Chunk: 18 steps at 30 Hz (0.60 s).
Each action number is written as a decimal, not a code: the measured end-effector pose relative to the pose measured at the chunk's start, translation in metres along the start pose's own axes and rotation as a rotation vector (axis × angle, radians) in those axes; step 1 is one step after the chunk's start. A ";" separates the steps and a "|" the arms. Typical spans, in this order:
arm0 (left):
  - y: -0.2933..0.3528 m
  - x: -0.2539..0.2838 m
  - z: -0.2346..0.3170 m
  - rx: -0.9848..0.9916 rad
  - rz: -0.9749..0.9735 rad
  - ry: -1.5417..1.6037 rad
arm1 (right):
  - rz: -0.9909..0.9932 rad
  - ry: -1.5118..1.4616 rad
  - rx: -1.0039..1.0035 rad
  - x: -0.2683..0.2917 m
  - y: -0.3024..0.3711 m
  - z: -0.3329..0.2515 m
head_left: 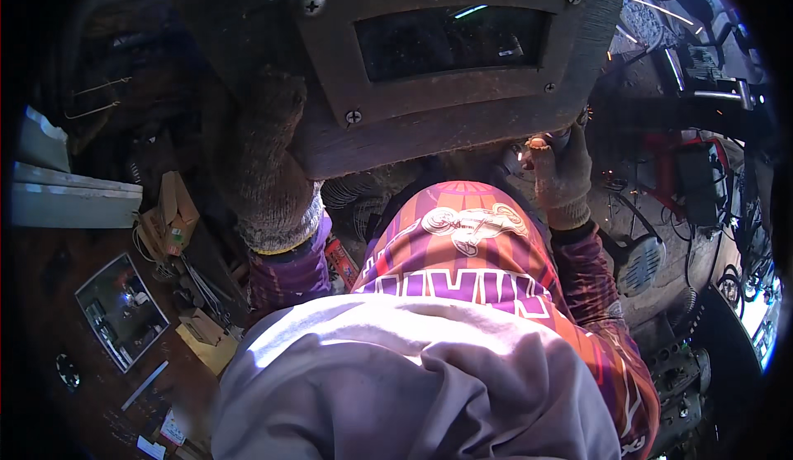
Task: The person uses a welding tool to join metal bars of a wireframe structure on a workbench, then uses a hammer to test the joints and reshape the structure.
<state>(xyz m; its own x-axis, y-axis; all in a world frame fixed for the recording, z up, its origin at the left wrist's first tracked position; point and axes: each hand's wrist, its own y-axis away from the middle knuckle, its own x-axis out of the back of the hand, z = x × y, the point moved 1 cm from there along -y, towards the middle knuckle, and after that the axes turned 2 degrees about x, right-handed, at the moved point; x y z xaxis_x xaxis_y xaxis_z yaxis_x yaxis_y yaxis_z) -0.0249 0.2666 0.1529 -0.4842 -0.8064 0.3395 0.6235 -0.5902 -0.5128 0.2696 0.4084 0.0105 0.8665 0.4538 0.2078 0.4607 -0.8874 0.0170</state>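
Note:
A dark welding shield (446, 134) with a screwed-on frame and a dark viewing window (454, 43) fills the upper middle. My left hand (277, 158), in a worn knitted glove, grips the shield by its left side. Below the shield's lower right corner is my right hand (564, 175), also gloved, with a bare fingertip showing. Its fingers are closed round something mostly hidden behind the shield and my glove. Small orange sparks show around that hand and farther right. The spot where they start is out of sight.
On the left stands a brown table (58, 295) with a framed mirror-like panel (122, 311), cardboard boxes (169, 212) and rods. At the right, a red-and-black machine (698, 179), cables and metal parts lie on the floor. A round slotted metal piece (643, 266) is near my right forearm.

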 end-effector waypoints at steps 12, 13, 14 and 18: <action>-0.003 -0.007 0.004 -0.035 -0.005 0.031 | -0.012 -0.027 0.028 -0.001 -0.001 0.001; -0.003 -0.006 0.002 -0.140 -0.031 -0.127 | -0.002 -0.016 0.061 -0.002 -0.002 0.002; -0.001 -0.008 0.002 0.000 0.025 0.023 | -0.001 -0.034 0.035 -0.002 -0.003 0.000; -0.018 -0.005 0.004 -0.240 -0.062 -0.106 | 0.018 -0.070 0.013 -0.003 -0.004 -0.005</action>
<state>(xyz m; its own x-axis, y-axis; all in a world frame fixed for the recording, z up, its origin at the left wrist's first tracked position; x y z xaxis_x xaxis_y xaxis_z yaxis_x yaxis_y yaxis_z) -0.0316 0.2812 0.1638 -0.4421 -0.7758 0.4503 0.4250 -0.6232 -0.6564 0.2638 0.4103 0.0143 0.8860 0.4424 0.1390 0.4466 -0.8947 0.0011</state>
